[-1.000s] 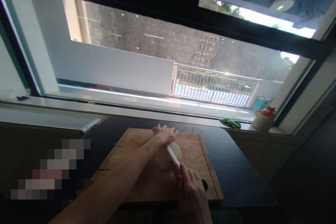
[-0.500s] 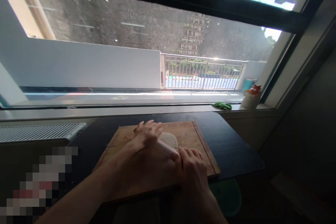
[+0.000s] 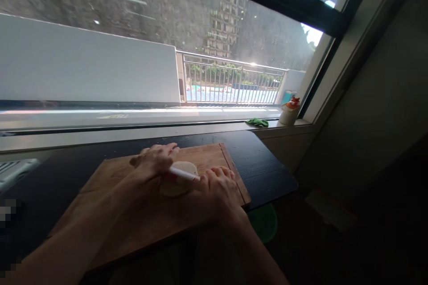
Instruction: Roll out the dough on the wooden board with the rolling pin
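Note:
A flattened round of pale dough point(image 3: 175, 188) lies on a wooden cutting board point(image 3: 130, 213). Across it runs a white rolling pin point(image 3: 184, 174) with reddish marks near its right end. My left hand point(image 3: 155, 158) is over the pin's left end, its palm down and its fingers pointing away from me; that end is hidden under the hand. At the other end, my right hand point(image 3: 219, 182) has its fingers curled over the pin. Dough shows on both the far and near sides of the pin.
The board rests on a black table point(image 3: 261, 164) by a large window. A green cloth point(image 3: 257, 122) and a white pot with an orange top point(image 3: 289, 112) stand on the sill. Below the table's right side is a green basin point(image 3: 265, 222). A radiator point(image 3: 18, 171) is at left.
The camera view has turned right, so everything appears further left. The rolling pin has moved away from me over the dough, and more dough shows on its near side.

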Motion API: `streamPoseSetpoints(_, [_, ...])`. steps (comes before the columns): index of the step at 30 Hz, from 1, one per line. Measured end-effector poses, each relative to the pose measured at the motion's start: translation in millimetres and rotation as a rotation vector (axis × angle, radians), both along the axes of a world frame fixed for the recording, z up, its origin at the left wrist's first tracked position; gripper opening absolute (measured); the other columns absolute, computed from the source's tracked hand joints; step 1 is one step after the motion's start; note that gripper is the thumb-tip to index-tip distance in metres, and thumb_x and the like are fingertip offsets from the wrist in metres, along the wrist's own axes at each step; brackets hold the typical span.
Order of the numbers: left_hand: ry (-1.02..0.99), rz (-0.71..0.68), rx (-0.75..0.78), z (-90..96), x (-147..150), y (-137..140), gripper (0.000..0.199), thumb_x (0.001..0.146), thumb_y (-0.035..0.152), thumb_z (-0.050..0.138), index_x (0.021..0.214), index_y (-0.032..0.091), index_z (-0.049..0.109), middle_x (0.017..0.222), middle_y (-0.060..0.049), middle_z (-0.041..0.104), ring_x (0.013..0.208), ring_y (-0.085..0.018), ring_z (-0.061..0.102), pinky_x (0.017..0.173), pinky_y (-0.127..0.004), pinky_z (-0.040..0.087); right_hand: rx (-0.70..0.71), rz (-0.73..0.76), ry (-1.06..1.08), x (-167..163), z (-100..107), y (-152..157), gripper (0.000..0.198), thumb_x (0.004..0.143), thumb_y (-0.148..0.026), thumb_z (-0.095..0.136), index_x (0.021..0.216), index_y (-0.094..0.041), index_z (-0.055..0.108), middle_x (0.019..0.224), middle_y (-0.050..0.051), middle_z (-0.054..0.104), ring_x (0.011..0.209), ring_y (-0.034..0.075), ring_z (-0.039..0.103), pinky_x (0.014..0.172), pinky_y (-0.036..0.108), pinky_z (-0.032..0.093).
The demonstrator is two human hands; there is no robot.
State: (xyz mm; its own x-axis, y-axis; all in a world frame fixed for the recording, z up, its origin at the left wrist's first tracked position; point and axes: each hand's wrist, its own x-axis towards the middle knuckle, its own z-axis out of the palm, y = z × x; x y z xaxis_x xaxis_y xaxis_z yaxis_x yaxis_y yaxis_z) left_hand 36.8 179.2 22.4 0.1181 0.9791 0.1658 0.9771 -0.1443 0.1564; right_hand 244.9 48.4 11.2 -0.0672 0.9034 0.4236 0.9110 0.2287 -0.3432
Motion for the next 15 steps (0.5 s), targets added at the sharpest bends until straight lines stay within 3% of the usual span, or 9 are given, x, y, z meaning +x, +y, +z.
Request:
streamPoseSetpoints(4, [0.066, -0.003, 0.035, -9.0, -15, -25, 0.052, 0.091, 0.046, 0.021, 0.127, 0.027, 0.053, 0.124, -0.006, 0.061, 0.115, -0.028, 0.052, 0.098, -0.044, 0.032, 0.003, 0.015, 0.019, -4, 0, -5, 0.028, 0.093, -0.037, 0.037, 0.088, -0.022, 0.060, 0.101, 0.003, 0.062, 0.103, 0.020, 0.048, 0.094, 0.035, 0.028])
streamPoseSetpoints(7, [0.057, 0.021, 0.049, -4.8, -11, -32, 0.053, 0.091, 0.048, 0.019, 0.127, 0.028, 0.053, 0.119, -0.006, 0.064, 0.112, -0.027, 0.054, 0.096, -0.043, 0.034, -0.043, 0.010, 0.002, -1, 4, 8, 0.032, 0.094, -0.038, 0.033, 0.090, -0.022, 0.060, 0.098, 0.005, 0.063, 0.100, 0.020, 0.050, 0.091, 0.035, 0.030])
streamPoseSetpoints(15, [-0.040, 0.147, -0.022, 10.9, 12, 14, 0.055, 0.088, 0.056, 0.024, 0.120, 0.025, 0.056, 0.108, -0.010, 0.067, 0.103, -0.031, 0.059, 0.085, -0.043, 0.042, -0.234, -0.089, -0.017, 14, 12, 86, 0.033, 0.090, -0.038, 0.036, 0.096, -0.021, 0.063, 0.109, 0.009, 0.062, 0.104, 0.024, 0.052, 0.085, 0.036, 0.036])
